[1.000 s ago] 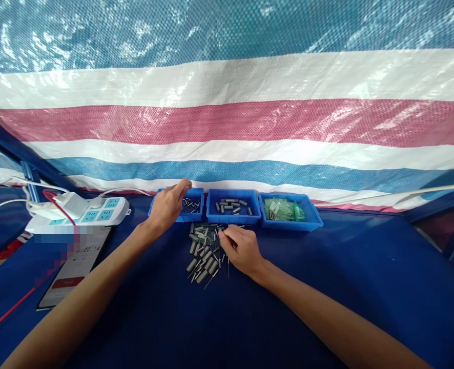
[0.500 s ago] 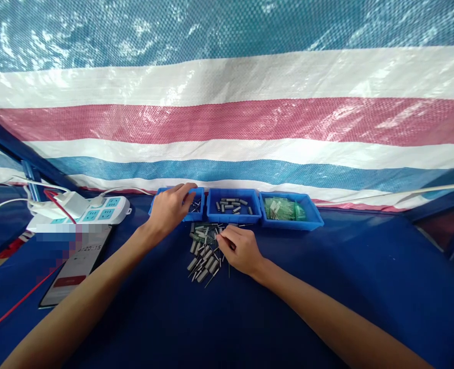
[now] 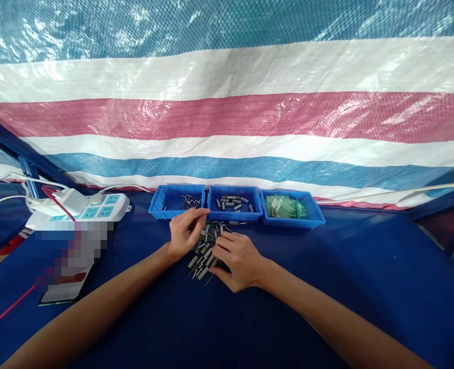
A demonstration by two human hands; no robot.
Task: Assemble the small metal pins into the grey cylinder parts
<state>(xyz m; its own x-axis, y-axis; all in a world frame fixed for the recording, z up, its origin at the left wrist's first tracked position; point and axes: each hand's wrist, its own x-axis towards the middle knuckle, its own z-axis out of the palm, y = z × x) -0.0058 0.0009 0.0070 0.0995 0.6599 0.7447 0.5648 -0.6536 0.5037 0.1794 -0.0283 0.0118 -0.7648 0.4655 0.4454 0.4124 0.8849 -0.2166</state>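
A pile of small grey metal parts and thin pins [image 3: 202, 264] lies on the blue table. My left hand [image 3: 186, 233] is at the pile's upper left edge, in front of the left blue bin [image 3: 176, 213]; its thumb and forefinger are nearly together, and I cannot make out what is between them. My right hand [image 3: 236, 260] rests over the right side of the pile with its fingers apart. Thin dark pins lie in the left bin. Short grey cylinders lie in the middle bin [image 3: 234, 216].
The right blue bin [image 3: 294, 222] holds green packets and pale pieces. At the left are a white power strip [image 3: 114, 205] with cables and a phone [image 3: 63, 293] under a red cable. A striped sheet [image 3: 227, 118] hangs behind the bins.
My left hand has moved from over the left bin down and right to the pile. My right hand has shifted slightly down, and its fingers have spread.
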